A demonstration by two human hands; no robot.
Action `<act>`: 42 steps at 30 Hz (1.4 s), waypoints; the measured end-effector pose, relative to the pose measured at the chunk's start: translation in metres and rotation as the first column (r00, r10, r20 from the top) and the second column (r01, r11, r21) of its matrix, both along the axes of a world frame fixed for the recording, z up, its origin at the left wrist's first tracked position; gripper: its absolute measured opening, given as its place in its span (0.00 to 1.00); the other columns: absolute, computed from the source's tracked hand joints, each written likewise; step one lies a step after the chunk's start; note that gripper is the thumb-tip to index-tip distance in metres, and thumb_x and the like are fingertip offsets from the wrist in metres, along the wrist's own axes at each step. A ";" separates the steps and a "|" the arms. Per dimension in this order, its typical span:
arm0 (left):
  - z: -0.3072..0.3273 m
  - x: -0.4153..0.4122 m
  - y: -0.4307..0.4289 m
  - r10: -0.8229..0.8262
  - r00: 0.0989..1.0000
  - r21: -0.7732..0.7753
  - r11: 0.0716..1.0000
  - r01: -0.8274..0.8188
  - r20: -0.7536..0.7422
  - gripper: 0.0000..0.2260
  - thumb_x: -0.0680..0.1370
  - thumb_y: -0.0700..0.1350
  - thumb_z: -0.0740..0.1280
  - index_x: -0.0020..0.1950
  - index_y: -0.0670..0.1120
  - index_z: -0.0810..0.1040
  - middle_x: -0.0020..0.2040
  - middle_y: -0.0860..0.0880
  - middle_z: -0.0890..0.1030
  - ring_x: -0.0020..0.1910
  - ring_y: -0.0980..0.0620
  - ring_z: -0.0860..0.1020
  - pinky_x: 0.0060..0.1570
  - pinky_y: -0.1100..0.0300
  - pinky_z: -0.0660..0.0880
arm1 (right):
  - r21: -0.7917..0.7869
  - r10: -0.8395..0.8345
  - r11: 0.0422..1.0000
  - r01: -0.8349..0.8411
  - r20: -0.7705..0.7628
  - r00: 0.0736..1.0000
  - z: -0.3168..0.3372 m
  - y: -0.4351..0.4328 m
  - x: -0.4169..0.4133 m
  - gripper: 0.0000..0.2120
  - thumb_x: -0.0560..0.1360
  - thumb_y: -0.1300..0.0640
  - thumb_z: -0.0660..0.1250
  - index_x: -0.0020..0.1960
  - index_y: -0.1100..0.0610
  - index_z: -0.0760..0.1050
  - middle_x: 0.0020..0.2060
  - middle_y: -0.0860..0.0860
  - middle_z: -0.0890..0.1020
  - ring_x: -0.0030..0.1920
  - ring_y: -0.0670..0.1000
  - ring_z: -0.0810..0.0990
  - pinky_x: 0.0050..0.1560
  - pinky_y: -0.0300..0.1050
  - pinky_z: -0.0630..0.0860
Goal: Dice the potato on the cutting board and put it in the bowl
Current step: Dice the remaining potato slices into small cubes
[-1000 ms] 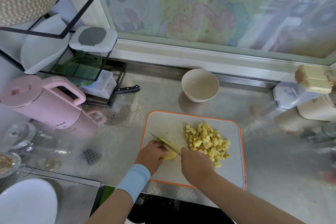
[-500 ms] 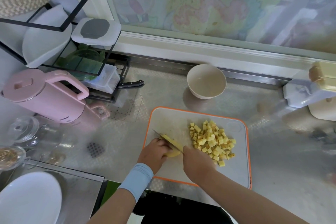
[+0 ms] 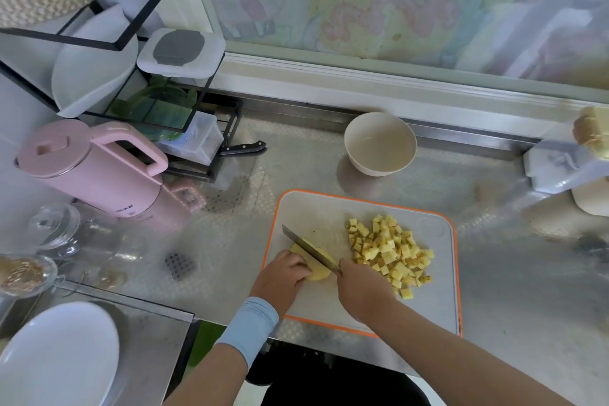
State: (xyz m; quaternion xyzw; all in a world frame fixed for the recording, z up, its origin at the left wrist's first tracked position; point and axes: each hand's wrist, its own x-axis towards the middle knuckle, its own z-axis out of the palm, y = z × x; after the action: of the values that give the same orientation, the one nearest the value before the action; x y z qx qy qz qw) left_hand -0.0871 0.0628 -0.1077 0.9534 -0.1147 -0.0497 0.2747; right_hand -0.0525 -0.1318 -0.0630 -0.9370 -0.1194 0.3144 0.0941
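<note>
Two hands busy: my left hand (image 3: 283, 277) curls over the potato piece (image 3: 318, 273), and my right hand (image 3: 362, 288) grips the knife (image 3: 306, 245) laid across it. The diced cubes (image 3: 389, 252) lie just to the right on the cutting board (image 3: 316, 212). The bowl (image 3: 372, 170) stands beyond the board on the surface (image 3: 510, 273).

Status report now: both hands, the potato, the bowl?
Left hand steadies potato piece; right hand grips knife, blade across it. Diced pile on cutting board, bowl empty. Nothing blocks bowl.
</note>
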 end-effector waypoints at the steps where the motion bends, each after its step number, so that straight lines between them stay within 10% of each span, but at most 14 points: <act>1: 0.000 -0.001 -0.001 0.014 1.000 -0.010 1.000 -0.014 0.001 0.09 0.68 0.39 0.74 0.44 0.50 0.84 0.45 0.54 0.79 0.49 0.56 0.70 0.40 0.60 0.77 | -0.013 0.008 1.000 -0.008 0.006 1.000 0.002 0.001 0.000 0.04 0.81 0.56 0.54 0.48 0.52 0.65 0.38 0.50 0.76 0.36 0.54 0.77 0.32 0.47 0.75; 27: -0.003 -0.001 -0.001 0.062 0.997 -0.025 0.998 -0.061 0.045 0.12 0.62 0.41 0.79 0.40 0.53 0.84 0.43 0.58 0.81 0.49 0.59 0.71 0.40 0.67 0.75 | -0.048 0.023 0.999 -0.023 -0.011 1.000 0.033 0.010 -0.014 0.08 0.78 0.60 0.55 0.54 0.53 0.69 0.35 0.47 0.68 0.34 0.50 0.66 0.34 0.45 0.66; 42: -0.016 -0.009 0.002 0.039 0.978 -0.034 0.999 -0.033 0.207 0.06 0.72 0.41 0.65 0.38 0.45 0.81 0.40 0.50 0.78 0.45 0.51 0.72 0.35 0.57 0.75 | 0.023 -0.010 1.000 0.011 -0.032 0.999 0.007 0.008 -0.020 0.06 0.80 0.58 0.56 0.54 0.53 0.70 0.47 0.53 0.81 0.46 0.55 0.81 0.38 0.44 0.70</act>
State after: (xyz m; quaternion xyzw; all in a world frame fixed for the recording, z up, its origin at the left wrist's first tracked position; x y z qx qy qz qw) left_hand -0.0965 0.0643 -0.1238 0.9510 -0.1263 0.0565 0.2764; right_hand -0.0722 -0.1236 -0.0562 -0.9314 -0.1166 0.3273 0.1083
